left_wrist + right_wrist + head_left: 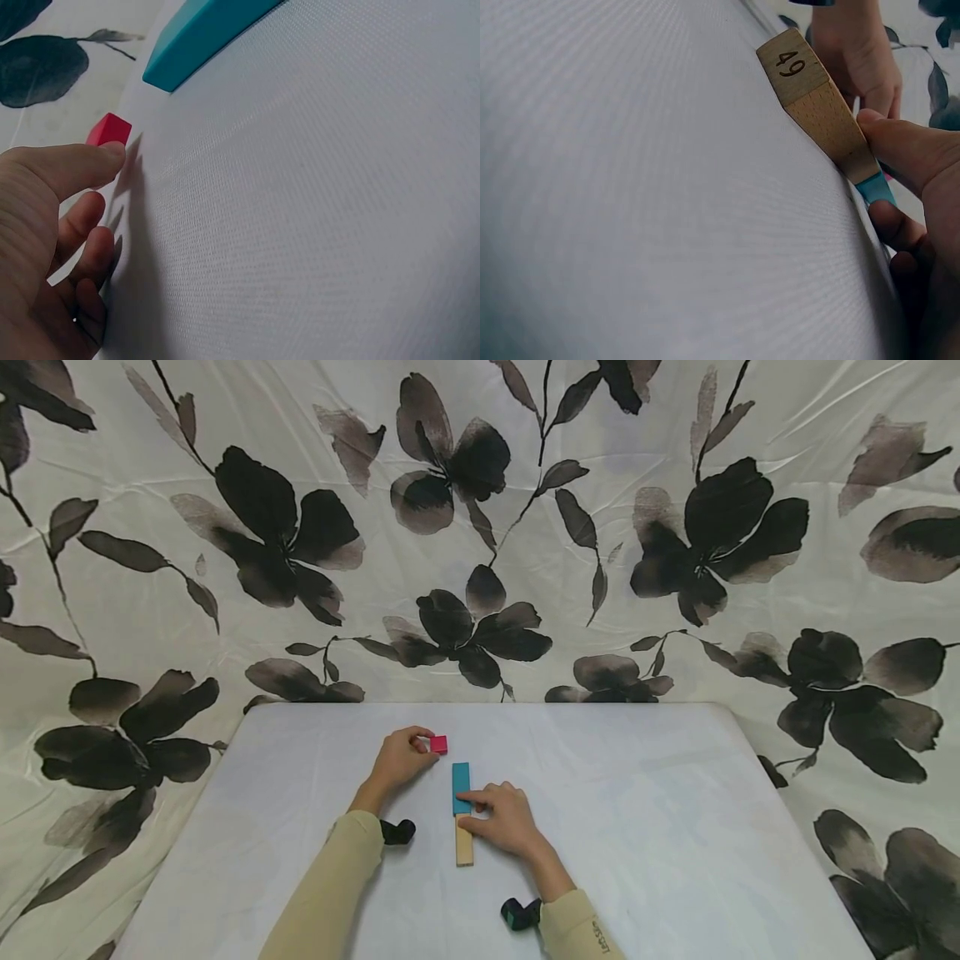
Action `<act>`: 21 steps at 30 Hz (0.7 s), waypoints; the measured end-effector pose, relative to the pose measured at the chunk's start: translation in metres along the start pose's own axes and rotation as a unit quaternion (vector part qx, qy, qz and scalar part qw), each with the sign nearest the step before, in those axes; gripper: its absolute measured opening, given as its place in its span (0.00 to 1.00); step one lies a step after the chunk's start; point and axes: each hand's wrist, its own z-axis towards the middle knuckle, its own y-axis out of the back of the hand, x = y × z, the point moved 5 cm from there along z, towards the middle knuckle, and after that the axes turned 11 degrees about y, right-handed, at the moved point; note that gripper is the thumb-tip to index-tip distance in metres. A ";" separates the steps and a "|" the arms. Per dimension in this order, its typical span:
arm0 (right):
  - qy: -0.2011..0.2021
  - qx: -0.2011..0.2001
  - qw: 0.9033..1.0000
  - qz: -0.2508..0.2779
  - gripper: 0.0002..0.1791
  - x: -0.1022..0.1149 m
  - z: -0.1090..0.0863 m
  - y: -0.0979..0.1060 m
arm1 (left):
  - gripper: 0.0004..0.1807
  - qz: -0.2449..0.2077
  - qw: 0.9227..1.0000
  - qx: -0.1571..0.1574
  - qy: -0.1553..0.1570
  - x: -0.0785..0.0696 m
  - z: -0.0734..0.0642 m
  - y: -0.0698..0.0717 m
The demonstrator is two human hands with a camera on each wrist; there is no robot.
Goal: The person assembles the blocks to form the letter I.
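Observation:
My left hand [401, 758] pinches a small red block [438, 745] between thumb and fingers, beyond the far end of a teal block [461, 785]. In the left wrist view the thumb lies against the red block [110, 130]. A plain wooden block [464, 852] meets the near end of the teal one, roughly in line with it. My right hand [510, 818] is to the right of both, its thumb touching the wooden block and its index finger reaching over the teal block. The number 49 is marked on the wooden block's end [791, 67].
The blocks lie on a white-covered table [660, 827]. Behind it hangs a pale cloth [585, 585] with dark flowers. A black wrist device sits at each sleeve, one by the left [397, 832] and one by the right [519, 914].

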 end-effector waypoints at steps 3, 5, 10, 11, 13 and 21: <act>-0.003 0.002 1.000 0.000 0.21 0.000 0.000 0.000 | 0.21 -0.003 1.000 0.001 0.002 -0.001 -0.001 -0.001; -0.006 0.002 1.000 0.002 0.21 -0.001 0.000 0.000 | 0.21 -0.006 1.000 0.002 0.001 -0.003 -0.001 -0.002; -0.010 0.001 1.000 0.004 0.21 -0.001 0.000 -0.001 | 0.21 -0.004 1.000 0.000 -0.001 -0.005 -0.001 -0.003; -0.011 0.002 1.000 0.003 0.21 -0.002 0.000 -0.001 | 0.21 -0.003 1.000 0.000 -0.001 -0.005 -0.001 -0.003; -0.012 0.003 1.000 0.001 0.22 -0.002 0.000 -0.002 | 0.21 -0.001 1.000 -0.002 -0.002 -0.006 -0.001 -0.004; -0.014 -0.005 1.000 -0.001 0.24 -0.004 -0.001 -0.002 | 0.21 0.012 1.000 -0.006 -0.002 -0.006 -0.002 -0.008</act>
